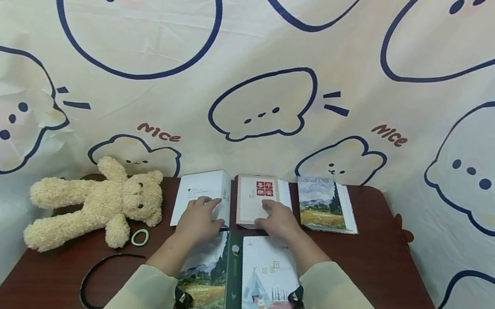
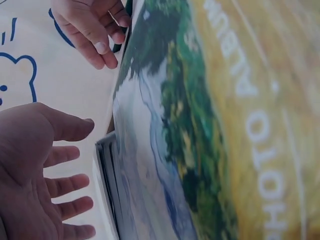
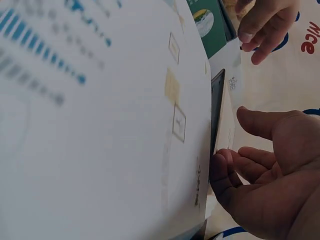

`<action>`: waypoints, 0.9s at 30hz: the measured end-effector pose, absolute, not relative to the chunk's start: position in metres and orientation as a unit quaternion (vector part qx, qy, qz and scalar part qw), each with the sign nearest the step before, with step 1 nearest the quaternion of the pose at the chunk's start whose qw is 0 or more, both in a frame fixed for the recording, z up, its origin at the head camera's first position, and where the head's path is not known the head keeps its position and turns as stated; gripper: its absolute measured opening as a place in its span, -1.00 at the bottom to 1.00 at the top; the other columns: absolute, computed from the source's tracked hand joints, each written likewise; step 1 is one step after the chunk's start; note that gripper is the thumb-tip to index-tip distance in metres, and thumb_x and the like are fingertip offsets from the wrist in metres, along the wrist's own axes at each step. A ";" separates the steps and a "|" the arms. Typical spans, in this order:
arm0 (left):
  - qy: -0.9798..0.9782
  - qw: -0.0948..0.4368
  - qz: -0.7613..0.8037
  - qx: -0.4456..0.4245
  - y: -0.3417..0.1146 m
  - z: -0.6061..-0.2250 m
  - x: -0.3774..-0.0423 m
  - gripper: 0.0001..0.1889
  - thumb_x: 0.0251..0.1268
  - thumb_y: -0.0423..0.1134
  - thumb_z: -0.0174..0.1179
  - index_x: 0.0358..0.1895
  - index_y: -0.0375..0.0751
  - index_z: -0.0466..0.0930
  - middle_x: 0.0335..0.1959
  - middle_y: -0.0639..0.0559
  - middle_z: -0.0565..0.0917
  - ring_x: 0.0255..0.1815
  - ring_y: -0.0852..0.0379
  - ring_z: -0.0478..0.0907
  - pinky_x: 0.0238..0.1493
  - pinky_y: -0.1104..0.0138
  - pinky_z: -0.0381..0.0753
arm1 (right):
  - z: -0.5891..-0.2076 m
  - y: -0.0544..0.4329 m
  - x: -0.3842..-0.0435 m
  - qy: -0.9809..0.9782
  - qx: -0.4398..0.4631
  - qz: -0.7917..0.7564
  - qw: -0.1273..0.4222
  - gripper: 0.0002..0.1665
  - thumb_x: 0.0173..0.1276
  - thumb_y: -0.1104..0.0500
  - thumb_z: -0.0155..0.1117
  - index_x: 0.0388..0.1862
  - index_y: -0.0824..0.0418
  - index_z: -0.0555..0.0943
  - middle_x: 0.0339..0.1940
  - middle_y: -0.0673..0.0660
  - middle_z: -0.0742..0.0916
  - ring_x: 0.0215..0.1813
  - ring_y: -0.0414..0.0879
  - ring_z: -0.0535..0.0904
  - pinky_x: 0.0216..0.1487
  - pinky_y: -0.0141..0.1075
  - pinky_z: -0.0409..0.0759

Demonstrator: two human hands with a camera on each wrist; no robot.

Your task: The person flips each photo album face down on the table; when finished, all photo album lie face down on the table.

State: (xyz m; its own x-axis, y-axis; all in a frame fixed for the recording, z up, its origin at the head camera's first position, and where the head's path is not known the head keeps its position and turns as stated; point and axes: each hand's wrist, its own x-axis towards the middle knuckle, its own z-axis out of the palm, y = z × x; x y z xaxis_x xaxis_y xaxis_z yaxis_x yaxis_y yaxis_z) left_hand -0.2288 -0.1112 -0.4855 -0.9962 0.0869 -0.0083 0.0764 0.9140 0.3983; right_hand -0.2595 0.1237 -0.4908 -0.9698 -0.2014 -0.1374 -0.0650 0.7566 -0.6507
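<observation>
In the head view my left hand [image 1: 199, 219] is over the lower part of a white book [image 1: 195, 183] at the back of the table, fingers spread forward. The left wrist view shows that hand [image 2: 30, 170] with fingers extended and nothing in them. My right hand [image 1: 279, 221] rests at a beige book with red characters [image 1: 251, 191], index finger reaching over its cover. In the right wrist view, its fingers [image 3: 222, 187] bend loosely at that book's edge. Nearer lie a landscape-painted photo album [image 1: 202, 282] with a green spine and a white album with a tent drawing [image 1: 265, 265].
Another landscape-covered album [image 1: 321, 206] lies at the back right. On the left are a cream teddy bear [image 1: 104, 206], a small pale green ring [image 1: 140, 237] and a black loop of cord [image 1: 85, 280]. A cartoon-printed cloth [image 1: 267, 42] hangs right behind the table.
</observation>
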 end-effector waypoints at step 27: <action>0.909 0.005 0.412 0.063 -0.077 -0.484 -0.232 -0.42 0.46 -0.16 0.27 0.48 -0.20 0.44 0.38 -0.28 0.47 0.25 -0.24 0.58 0.16 -0.09 0.64 | -0.498 0.153 -0.261 0.933 -0.017 -0.350 0.083 -0.25 0.35 0.06 0.46 0.48 0.21 0.49 0.40 0.25 0.60 0.45 0.20 0.48 0.41 0.10 0.46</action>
State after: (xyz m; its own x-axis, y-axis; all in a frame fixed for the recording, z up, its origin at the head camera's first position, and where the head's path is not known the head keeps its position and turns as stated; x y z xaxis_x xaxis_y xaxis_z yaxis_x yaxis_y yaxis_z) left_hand -0.2323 -0.0773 -0.4844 -0.9921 0.1175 0.0432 0.1099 0.6522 0.7501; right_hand -0.2609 0.1530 -0.4979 -0.9855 -0.0905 -0.1436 0.0262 0.7547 -0.6556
